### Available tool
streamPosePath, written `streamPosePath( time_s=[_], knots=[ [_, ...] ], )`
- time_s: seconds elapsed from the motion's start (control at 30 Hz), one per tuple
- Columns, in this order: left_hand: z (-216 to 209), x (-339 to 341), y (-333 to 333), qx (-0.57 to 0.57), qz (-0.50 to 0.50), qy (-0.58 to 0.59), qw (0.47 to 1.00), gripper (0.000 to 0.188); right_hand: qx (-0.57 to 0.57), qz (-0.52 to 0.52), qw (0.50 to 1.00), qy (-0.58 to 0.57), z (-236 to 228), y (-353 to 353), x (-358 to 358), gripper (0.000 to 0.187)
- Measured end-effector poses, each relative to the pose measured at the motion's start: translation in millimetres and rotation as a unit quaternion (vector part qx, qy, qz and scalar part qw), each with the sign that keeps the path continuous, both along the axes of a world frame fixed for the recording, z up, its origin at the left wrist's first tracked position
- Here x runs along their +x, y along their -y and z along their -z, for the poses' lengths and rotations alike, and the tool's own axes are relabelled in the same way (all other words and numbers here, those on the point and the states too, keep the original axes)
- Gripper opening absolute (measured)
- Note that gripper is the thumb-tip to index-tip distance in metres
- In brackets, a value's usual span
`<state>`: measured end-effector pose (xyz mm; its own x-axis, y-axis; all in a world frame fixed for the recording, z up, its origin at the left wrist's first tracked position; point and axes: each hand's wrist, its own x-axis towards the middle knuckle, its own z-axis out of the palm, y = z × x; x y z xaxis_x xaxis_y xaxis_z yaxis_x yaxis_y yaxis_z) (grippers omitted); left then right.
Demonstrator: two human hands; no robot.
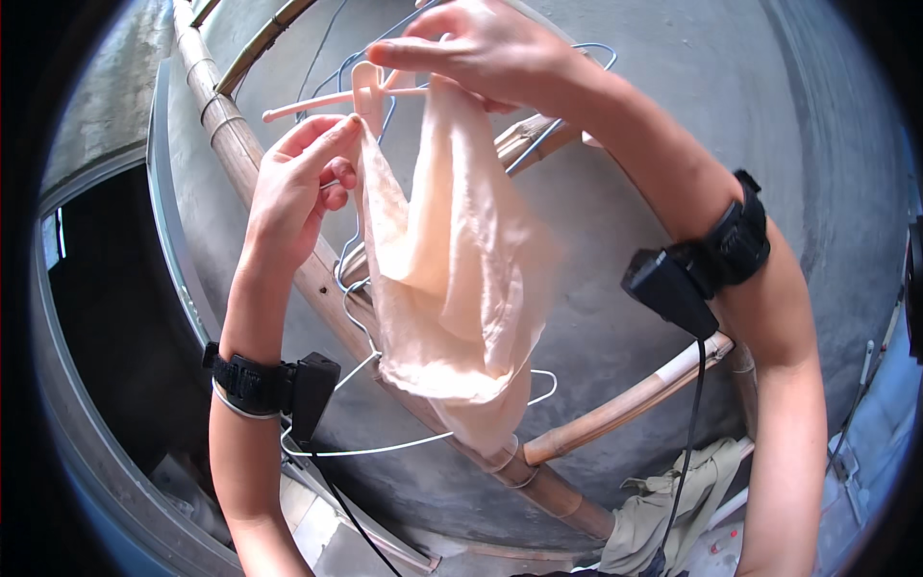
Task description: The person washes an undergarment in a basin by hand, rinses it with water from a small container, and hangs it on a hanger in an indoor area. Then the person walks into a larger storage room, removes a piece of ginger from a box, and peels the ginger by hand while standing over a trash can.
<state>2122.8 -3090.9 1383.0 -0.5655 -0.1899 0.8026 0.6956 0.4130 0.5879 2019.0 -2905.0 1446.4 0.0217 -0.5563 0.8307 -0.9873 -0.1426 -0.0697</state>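
A cream cloth (pixel 452 260), perhaps a small garment, hangs in loose folds from a pale pink clip hanger (pixel 327 102). My left hand (pixel 306 178) pinches the cloth's upper left corner between thumb and fingertips, just under the hanger's clip (pixel 366 85). Above and to the right, my right hand (pixel 471 48) is closed around the top of the hanger, beside the cloth's other upper corner. Its fingers are partly hidden behind the hanger and cloth.
A bamboo pole frame (pixel 336 298) leans against the grey wall (pixel 615 260). Blue and white wire hangers (pixel 385 452) hang from it. An olive cloth (pixel 668 510) drapes over a pole at lower right. A dark doorway (pixel 106 327) stands on the left. Strapped black devices (pixel 683 279) trail cables from my forearms.
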Motion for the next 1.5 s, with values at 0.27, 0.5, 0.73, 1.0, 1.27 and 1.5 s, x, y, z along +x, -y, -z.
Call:
streamPosePath(
  time_s=[0.27, 0.5, 0.73, 1.0, 1.27, 1.5],
  knots=[
    [-4, 1, 0, -0.051, 0.016, -0.016, 0.998, 0.023, 0.175, 0.237, 0.951, -0.098, -34, 3, 49, 0.050],
    [5, 4, 3, -0.083, -0.076, -0.031, 0.993, 0.022, 0.188, 0.222, 0.955, -0.052, -36, 9, 47, 0.047],
    [3, 5, 5, -0.047, -0.106, -0.016, 0.993, 0.023, 0.154, 0.153, 0.976, 0.002, -37, 20, 44, 0.039],
    [-5, -11, 11, -0.004, -0.021, -0.022, 1.000, 0.019, 0.163, 0.099, 0.981, 0.015, -40, 25, 35, 0.037],
    [-8, -16, 10, 0.031, 0.118, 0.028, 0.992, 0.019, 0.136, 0.093, 0.986, -0.004, -40, 32, 26, 0.038],
    [-15, -24, 12, 0.162, 0.181, 0.037, 0.969, 0.015, 0.138, 0.107, 0.985, -0.002, -38, 33, 30, 0.038]
  ],
)
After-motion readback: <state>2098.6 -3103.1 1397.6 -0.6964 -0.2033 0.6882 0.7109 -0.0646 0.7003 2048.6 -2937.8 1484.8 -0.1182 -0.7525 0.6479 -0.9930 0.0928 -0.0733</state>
